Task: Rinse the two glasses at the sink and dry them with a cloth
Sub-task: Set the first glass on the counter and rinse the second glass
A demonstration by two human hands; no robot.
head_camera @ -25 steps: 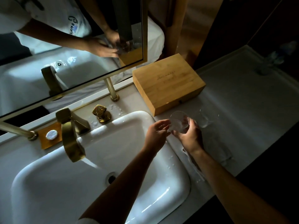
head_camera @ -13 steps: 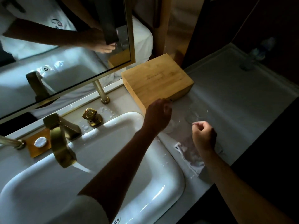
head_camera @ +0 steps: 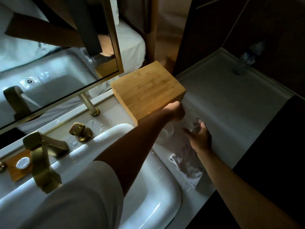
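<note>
My right hand (head_camera: 199,139) is over the counter just right of the sink, fingers closed around a clear glass (head_camera: 196,125) held at its rim end. A second clear glass (head_camera: 165,133) stands on the counter by the basin's corner, partly hidden under my left forearm. My left hand (head_camera: 175,111) is at the front corner of the wooden box, fingers curled; the dim light hides whether it holds anything. A pale cloth (head_camera: 186,167) lies crumpled on the counter below my right wrist.
The white sink (head_camera: 148,204) fills the lower left, with a brass faucet (head_camera: 41,162) and a brass knob (head_camera: 80,131) behind it. A bamboo box (head_camera: 148,91) sits against the mirror (head_camera: 49,63). A plastic bottle (head_camera: 247,58) stands at the far counter end.
The glass I held in both hands was set down by the basin. My right hand moved forward and took up the other glass. My left hand rose to the box's corner.
</note>
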